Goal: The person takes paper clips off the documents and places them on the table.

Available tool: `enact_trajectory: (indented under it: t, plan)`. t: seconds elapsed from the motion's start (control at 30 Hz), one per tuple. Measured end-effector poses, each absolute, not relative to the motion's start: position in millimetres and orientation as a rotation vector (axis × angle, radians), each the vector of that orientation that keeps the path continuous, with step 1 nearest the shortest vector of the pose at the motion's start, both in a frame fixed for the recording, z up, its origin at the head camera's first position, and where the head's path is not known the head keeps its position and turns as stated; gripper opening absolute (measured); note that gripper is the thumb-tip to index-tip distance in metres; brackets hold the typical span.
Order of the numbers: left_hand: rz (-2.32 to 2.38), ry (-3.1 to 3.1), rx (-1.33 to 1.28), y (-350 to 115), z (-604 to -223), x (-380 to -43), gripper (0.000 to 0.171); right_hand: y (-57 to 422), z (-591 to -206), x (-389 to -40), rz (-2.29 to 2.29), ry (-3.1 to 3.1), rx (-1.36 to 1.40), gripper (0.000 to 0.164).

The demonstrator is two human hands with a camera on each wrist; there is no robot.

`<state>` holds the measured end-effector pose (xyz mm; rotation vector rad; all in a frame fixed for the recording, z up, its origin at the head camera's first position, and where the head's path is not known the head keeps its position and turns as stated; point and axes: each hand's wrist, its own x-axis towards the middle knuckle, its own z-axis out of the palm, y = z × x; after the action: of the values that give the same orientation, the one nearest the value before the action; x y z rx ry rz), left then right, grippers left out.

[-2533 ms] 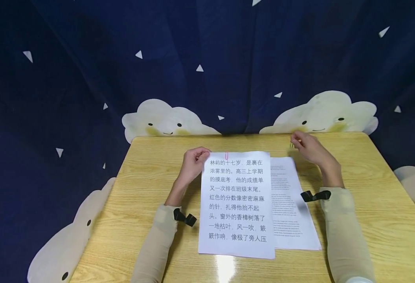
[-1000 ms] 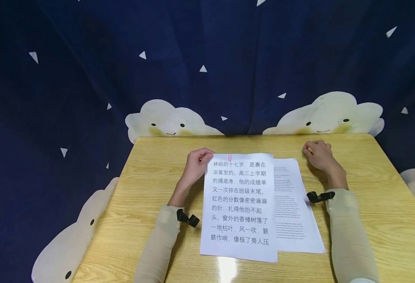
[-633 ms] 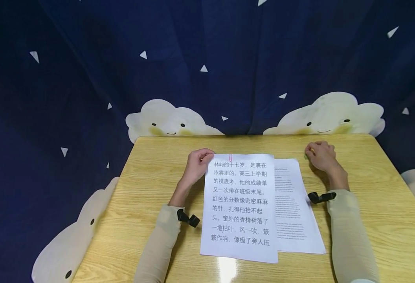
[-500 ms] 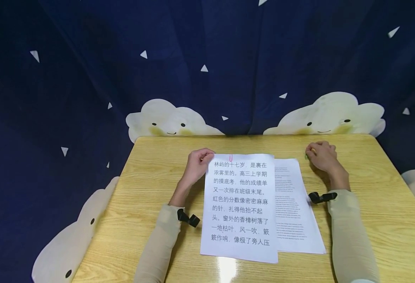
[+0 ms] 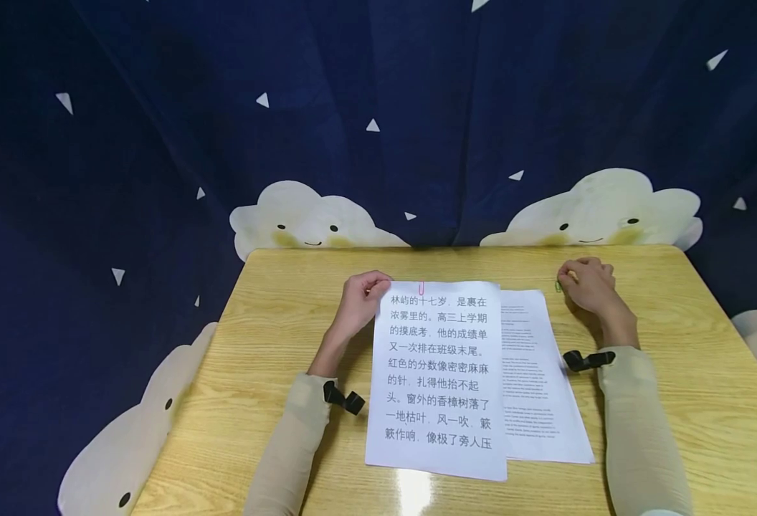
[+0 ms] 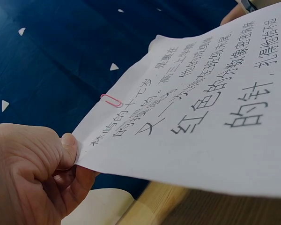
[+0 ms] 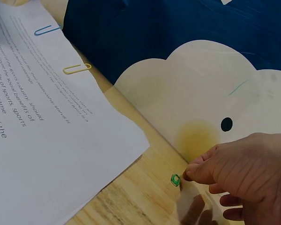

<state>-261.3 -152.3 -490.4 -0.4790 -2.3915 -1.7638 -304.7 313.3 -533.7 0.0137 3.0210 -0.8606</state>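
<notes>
In the head view, my left hand (image 5: 359,301) pinches the top left corner of a white sheet (image 5: 436,459) with large Chinese print. A pink paper clip (image 6: 112,100) sits on that sheet's top edge. My right hand (image 7: 248,176) holds a small green paper clip (image 7: 175,180) at its fingertips, low over the table to the right of the papers. Partly behind the Chinese sheet lies a sheet of small English print (image 5: 533,387). On its top edge, the right wrist view shows a blue paper clip (image 7: 48,30) and a yellow paper clip (image 7: 77,69).
The wooden table (image 5: 275,330) ends at a dark blue curtain (image 5: 327,129) printed with clouds and white triangles. A black wrist strap (image 5: 343,398) is on the left sleeve, another black strap (image 5: 588,360) on the right. Light glares near the front edge.
My right hand has moved right and a little nearer with the green paper clip, then stays almost still over the last half second. My left hand keeps its pinch; the head view shifts slightly.
</notes>
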Motion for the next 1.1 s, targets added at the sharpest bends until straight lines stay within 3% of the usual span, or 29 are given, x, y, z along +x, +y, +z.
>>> enact_trajectory:
  t: [0.5,0.73,1.1]
  plan:
    - [-1.765,-2.396,-0.440,-145.8,-493.0,-258.7,0.015,304.1,-495.2,-296.8,-0.918,3.132,-0.110,0.025]
    - [-1.777,-2.389,-0.487,-146.7,-492.3,-261.1,0.016,291.2,-468.9,-290.3,-1.009,3.235,-0.347,0.019]
    - [-1.768,-2.434,-0.483,-147.4,-489.1,-261.1,0.015,239.5,-429.7,-271.9,-1.101,3.249,-0.565,0.020]
